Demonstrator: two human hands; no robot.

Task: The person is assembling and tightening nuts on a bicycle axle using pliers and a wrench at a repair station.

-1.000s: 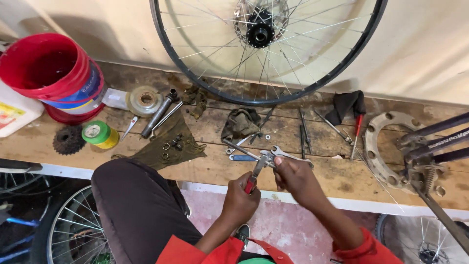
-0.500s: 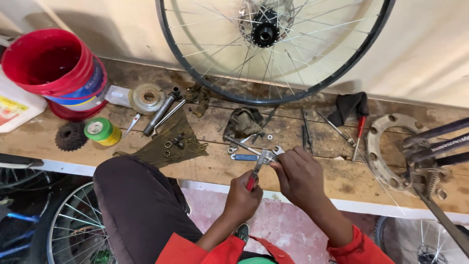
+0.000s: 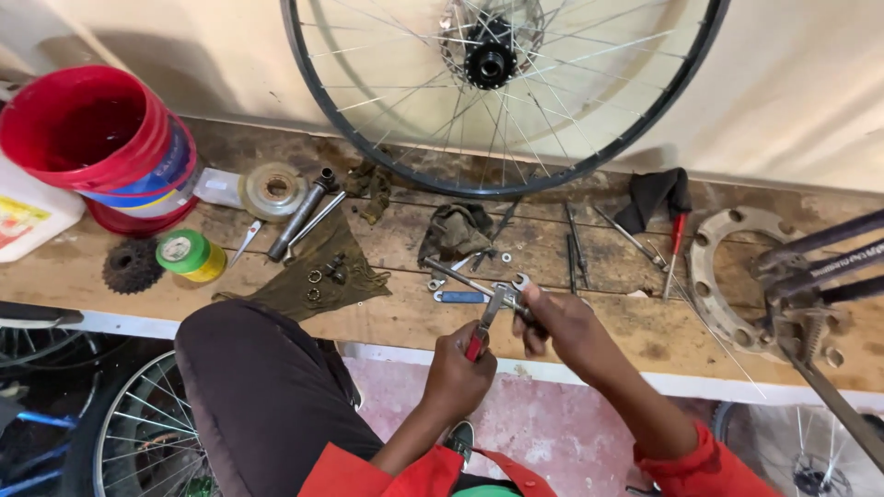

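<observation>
Wooden bench nearer, hands and pliers lower, wheel shifted right.

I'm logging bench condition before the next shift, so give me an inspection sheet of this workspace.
Surface: worn wooden bench, stained.
Job's things: red-handled pliers in left hand; spanner in right hand.
Clutter: red bucket, green tape roll, sprocket, olive rag with small rings, screwdriver, metal disc.
Grippers: both hands closed on tools.
Cables: nothing seen.
Surroundings: spoked wheel leaning on the wall; more wheels below the bench.
</observation>
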